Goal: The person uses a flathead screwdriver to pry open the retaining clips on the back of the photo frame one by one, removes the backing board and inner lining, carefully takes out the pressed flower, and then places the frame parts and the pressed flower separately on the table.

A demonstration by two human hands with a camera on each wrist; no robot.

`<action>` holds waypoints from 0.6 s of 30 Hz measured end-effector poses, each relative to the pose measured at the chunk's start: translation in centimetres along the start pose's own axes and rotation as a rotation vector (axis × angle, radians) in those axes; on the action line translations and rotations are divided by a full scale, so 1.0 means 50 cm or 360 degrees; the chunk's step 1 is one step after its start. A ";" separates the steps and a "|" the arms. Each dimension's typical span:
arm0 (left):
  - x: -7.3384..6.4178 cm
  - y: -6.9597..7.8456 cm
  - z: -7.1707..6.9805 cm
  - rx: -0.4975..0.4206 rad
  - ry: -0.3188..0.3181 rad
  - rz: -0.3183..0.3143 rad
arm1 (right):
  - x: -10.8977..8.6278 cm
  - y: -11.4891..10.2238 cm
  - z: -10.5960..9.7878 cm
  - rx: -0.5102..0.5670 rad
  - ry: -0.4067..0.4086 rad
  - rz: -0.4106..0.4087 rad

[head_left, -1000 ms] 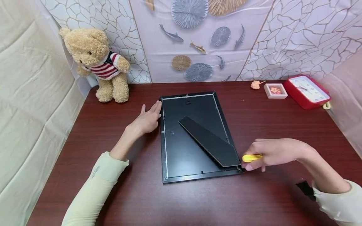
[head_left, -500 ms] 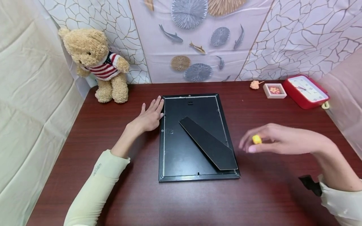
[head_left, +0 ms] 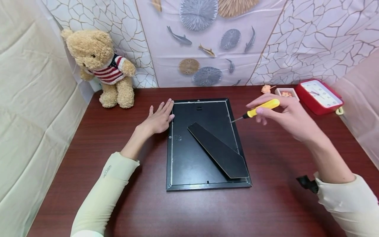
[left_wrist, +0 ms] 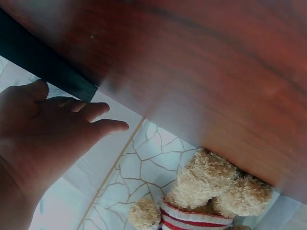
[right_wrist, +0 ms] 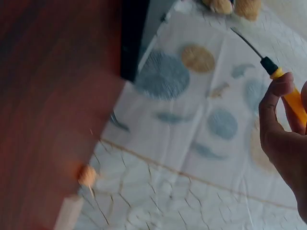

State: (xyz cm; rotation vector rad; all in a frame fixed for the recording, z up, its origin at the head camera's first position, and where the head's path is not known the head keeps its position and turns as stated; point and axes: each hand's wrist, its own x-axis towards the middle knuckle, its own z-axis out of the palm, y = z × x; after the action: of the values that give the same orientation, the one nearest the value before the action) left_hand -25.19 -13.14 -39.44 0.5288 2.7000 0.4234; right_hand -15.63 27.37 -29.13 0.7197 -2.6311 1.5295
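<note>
A black picture frame (head_left: 189,168) lies back side up on the table, its stand leg (head_left: 219,149) slanting across the backing. My left hand (head_left: 158,121) rests against the frame's upper left edge with its fingers straight; the left wrist view shows that hand (left_wrist: 53,124) by the frame's dark side (left_wrist: 48,62). Above the frame's right side, my right hand (head_left: 284,113) holds a screwdriver (head_left: 266,104) by its yellow handle, the shaft pointing left. In the right wrist view, the screwdriver's (right_wrist: 292,103) tip appears raised and apart from the frame.
A teddy bear (head_left: 109,69) in a striped sweater sits at the back left. At the back right are a red clock (head_left: 319,95), a small pink-edged box (head_left: 287,92) partly behind my right hand, and a small peach-coloured object (head_left: 266,89). A patterned sheet hangs behind.
My right hand has lifted the screwdriver from the frame's lower right corner and carried it up toward its upper right side. The frame has turned slightly; my left hand stays at its left edge.
</note>
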 end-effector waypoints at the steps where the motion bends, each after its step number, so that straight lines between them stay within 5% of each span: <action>1: 0.006 -0.007 0.002 0.0000 -0.0015 -0.0014 | 0.006 0.004 0.009 0.0056 -0.0012 0.0013; 10: 0.050 -0.048 0.025 0.0010 -0.0055 -0.0078 | 0.054 0.038 0.083 0.0457 -0.0196 0.0150; 18: 0.053 -0.050 0.036 0.0020 -0.0033 -0.0095 | 0.095 0.059 0.138 0.0678 -0.0152 0.0206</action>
State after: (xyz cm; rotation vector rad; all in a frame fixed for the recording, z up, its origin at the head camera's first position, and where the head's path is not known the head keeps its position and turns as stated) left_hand -27.52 -13.87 -42.67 0.4526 2.6923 0.3831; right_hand -19.57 21.07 -34.04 0.6610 -2.4788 2.1818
